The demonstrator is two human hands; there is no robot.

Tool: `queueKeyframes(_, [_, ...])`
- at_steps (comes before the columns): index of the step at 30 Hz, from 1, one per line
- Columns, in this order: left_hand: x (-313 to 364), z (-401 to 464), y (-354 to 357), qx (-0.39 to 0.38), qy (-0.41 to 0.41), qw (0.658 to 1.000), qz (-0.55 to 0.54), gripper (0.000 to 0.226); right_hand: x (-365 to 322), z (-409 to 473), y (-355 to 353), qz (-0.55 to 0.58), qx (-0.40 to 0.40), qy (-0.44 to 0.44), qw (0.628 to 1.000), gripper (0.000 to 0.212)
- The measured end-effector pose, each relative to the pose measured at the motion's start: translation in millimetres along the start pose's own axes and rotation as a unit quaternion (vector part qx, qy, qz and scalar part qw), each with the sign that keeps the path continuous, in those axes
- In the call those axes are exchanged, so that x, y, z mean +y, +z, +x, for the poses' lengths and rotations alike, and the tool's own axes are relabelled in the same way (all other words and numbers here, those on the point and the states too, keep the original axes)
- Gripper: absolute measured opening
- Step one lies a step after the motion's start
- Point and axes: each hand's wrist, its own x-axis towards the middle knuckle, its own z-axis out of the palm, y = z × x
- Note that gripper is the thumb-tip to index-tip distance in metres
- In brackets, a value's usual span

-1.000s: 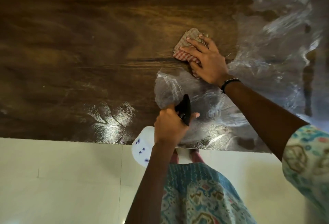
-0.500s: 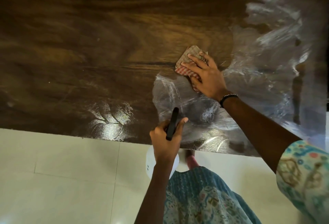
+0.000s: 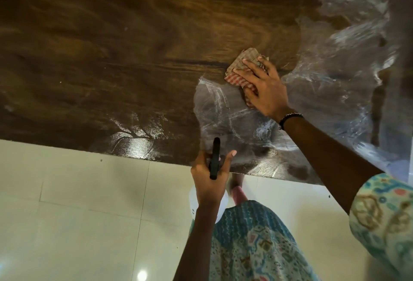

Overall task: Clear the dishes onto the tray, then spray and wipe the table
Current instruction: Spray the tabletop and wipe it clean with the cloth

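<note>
While the checked cloth [image 3: 242, 69] lies bunched on the dark wood-grain table [image 3: 111, 57], my right hand [image 3: 262, 89] presses it flat-fingered beside the wet streaks; dry wood lies left of it. Nearer the table's edge, my left hand [image 3: 209, 176] grips the spray bottle [image 3: 214, 160] (black trigger, white body).

right hand [image 3: 266, 93] pressing checked cloth [image 3: 240, 67] on wet wooden table [image 3: 111, 57], left hand [image 3: 209, 174] gripping spray bottle [image 3: 214, 157]

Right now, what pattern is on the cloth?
Checked, red-and-white and brownish, on the cloth; head view.
</note>
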Motion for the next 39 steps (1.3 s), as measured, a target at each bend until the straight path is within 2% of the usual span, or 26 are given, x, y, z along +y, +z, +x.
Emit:
queueKeyframes(5, [-7, -6, 4, 0.031, -0.024, 0.999, -0.006, 0.039, 0, -3, 1, -0.003, -0.007, 0.005, 1.000, 0.050])
queueKeyframes(8, [-11, 1, 5, -0.021, -0.025, 0.998, 0.047, 0.045, -1, -7, 2, -0.007, -0.005, -0.001, 1.000, 0.050])
queueKeyframes(10, [-7, 4, 5, -0.053, -0.033, 0.995, 0.073, 0.039, -5, -10, 5, -0.007, 0.002, 0.016, 1.000, 0.049])
queueKeyframes(13, [4, 5, -1, -0.028, -0.027, 0.999, 0.029, 0.034, -24, -8, 13, -0.014, 0.006, 0.018, 1.000, 0.052])
queueKeyframes(15, [8, 7, -6, -0.006, -0.016, 1.000, -0.004, 0.035, -45, -1, 22, -0.015, -0.010, -0.032, 0.999, 0.056])
queueKeyframes(19, [9, 12, -16, 0.013, 0.013, 1.000, 0.009, 0.036, -76, -3, 44, -0.038, -0.053, -0.158, 0.985, 0.048])
queueKeyframes(22, [12, 14, -21, -0.003, 0.025, 0.999, 0.022, 0.031, -66, -37, 49, -0.068, -0.090, -0.258, 0.959, 0.047])
queueKeyframes(24, [13, 15, -25, -0.009, 0.029, 0.999, 0.030, 0.025, -41, -62, 39, -0.098, -0.096, -0.279, 0.951, 0.051])
queueKeyframes(26, [12, 15, -30, -0.017, 0.026, 0.999, 0.029, 0.023, -11, -79, 23, -0.103, -0.072, -0.239, 0.963, 0.051])
queueKeyframes(29, [10, 11, -33, -0.029, 0.014, 0.999, 0.008, 0.017, 13, -76, 5, -0.070, -0.052, -0.126, 0.988, 0.050])
queueKeyframes(33, [9, 5, -40, -0.055, -0.016, 0.998, -0.016, 0.013, -22, -45, 10, -0.044, -0.012, -0.011, 0.999, 0.051])
queueKeyframes(35, [7, 4, -46, -0.061, -0.018, 0.998, -0.025, 0.013, -42, -38, 18, -0.050, -0.006, -0.013, 0.999, 0.050])
queueKeyframes(39, [3, 8, -57, -0.070, 0.001, 0.997, -0.016, 0.008, -48, -62, 39, -0.061, -0.043, -0.102, 0.992, 0.049])
